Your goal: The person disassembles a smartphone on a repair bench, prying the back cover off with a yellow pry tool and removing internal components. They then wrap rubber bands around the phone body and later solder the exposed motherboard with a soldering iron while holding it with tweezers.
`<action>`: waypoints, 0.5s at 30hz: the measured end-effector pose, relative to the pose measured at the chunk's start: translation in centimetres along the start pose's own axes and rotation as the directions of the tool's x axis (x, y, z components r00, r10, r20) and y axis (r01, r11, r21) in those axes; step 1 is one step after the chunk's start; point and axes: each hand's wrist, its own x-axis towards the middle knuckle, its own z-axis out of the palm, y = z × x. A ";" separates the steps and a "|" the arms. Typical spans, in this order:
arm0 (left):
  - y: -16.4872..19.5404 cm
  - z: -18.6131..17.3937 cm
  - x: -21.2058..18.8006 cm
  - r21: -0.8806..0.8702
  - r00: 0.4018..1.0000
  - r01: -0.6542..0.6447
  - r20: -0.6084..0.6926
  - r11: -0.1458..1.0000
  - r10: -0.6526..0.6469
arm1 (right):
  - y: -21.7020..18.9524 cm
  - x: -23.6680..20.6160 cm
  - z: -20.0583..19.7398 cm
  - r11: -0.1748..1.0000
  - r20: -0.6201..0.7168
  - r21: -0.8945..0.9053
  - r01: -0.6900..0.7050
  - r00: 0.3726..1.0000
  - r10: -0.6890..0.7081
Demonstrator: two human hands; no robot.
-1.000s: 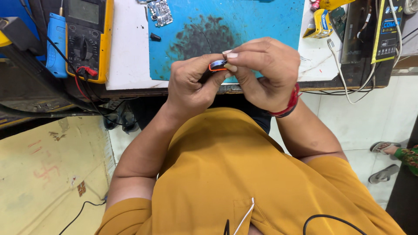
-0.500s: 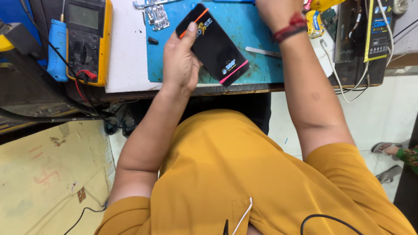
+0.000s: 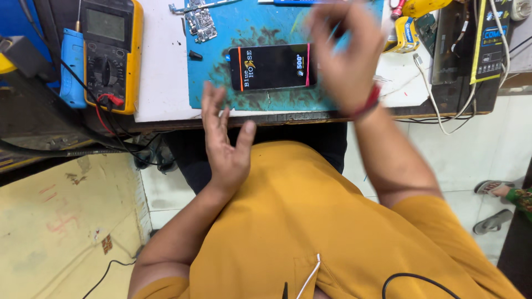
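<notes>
Nearest, the left hand (image 3: 224,141) hangs open, palm up, fingers spread, holding nothing, just short of the worktop (image 3: 160,83) edge. Beyond it the black phone (image 3: 272,67) lies flat on the blue mat (image 3: 221,83). The right hand (image 3: 346,58) hovers over the phone's end, blurred; whether it pinches anything I cannot tell. Farther left stands a yellow multimeter (image 3: 111,52), its top cut off.
</notes>
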 end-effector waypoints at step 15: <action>0.2 0.7 5.3 0.466 0.874 -0.441 0.418 0.767 0.249 | -4.9 -7.7 -5.2 0.522 0.495 0.760 -0.388 0.865 -0.078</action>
